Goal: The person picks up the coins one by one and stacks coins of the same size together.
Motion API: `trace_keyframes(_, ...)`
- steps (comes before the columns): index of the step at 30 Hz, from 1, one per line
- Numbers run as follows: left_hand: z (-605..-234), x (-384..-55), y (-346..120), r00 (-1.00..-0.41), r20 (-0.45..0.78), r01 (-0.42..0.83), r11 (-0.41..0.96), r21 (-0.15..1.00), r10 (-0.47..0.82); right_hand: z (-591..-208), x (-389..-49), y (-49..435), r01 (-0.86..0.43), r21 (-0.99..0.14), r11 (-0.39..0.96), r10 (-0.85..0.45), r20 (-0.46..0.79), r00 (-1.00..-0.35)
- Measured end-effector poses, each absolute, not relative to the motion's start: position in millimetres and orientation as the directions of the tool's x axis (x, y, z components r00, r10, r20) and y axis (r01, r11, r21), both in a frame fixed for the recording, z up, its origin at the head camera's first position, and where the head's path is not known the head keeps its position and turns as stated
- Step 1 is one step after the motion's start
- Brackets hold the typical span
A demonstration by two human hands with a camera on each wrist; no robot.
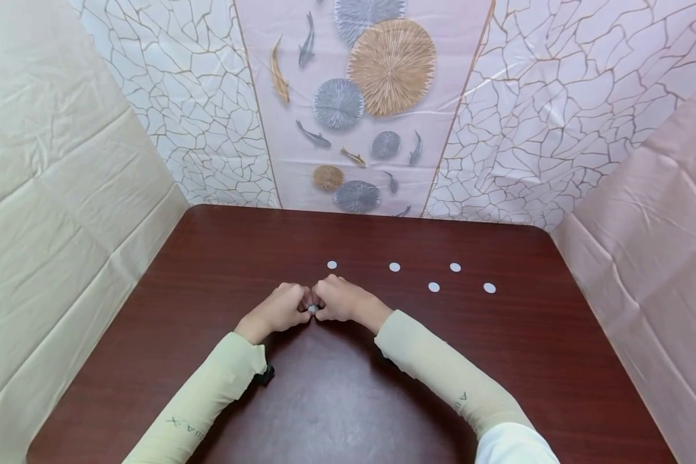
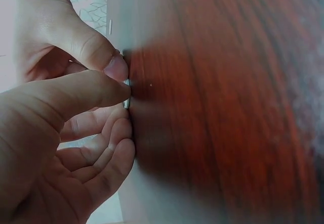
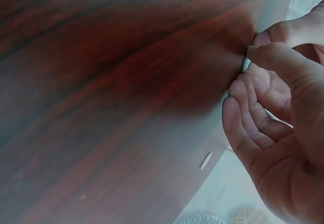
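Both hands meet over the table, left of its middle, at one small white disc (image 1: 312, 309). My left hand (image 1: 281, 308) pinches it from the left, thumb and fingertips at its edge. From the other side my right hand (image 1: 339, 299) pinches the same disc. In the left wrist view the disc (image 2: 126, 101) shows only as a thin pale sliver between the fingertips, low against the table. The right wrist view shows the disc (image 3: 246, 63) edge-on, mostly hidden behind the thumbs and fingers. The other fingers of each hand are bent, their tips down by the tabletop.
Several more white discs lie flat beyond and right of the hands, including one just behind them (image 1: 332, 265) and a far right disc (image 1: 490, 288). The dark red-brown table (image 1: 533, 361) has patterned cloth (image 1: 209, 96) behind it and plain cloth at both sides.
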State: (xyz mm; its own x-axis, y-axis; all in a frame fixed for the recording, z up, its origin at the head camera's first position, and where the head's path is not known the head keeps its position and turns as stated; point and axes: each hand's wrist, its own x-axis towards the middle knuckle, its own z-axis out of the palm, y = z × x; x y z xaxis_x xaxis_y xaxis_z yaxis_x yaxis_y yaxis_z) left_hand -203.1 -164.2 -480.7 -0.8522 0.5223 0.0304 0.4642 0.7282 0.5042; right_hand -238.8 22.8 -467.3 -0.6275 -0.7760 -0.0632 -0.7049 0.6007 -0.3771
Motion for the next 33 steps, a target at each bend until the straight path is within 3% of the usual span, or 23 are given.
trace_keyframes(9, -481, -202, -164, -0.865, 0.012, 0.440, 0.747, 0.499, 0.502, -466, -242, 31, -0.696, -0.401, 0.596, -0.775, -0.062, -0.629)
trace_keyframes(22, -485, -203, -163, -0.875, -0.020, 0.408, 0.758, 0.509, 0.485, -436, -274, 48, -0.675, -0.312, 0.668, -0.729, -0.092, -0.679)
trace_keyframes(33, -484, -202, -165, -0.871, 0.009, 0.429, 0.751, 0.501, 0.491, -437, -306, 50, -0.648, -0.266, 0.713, -0.693, -0.130, -0.709)
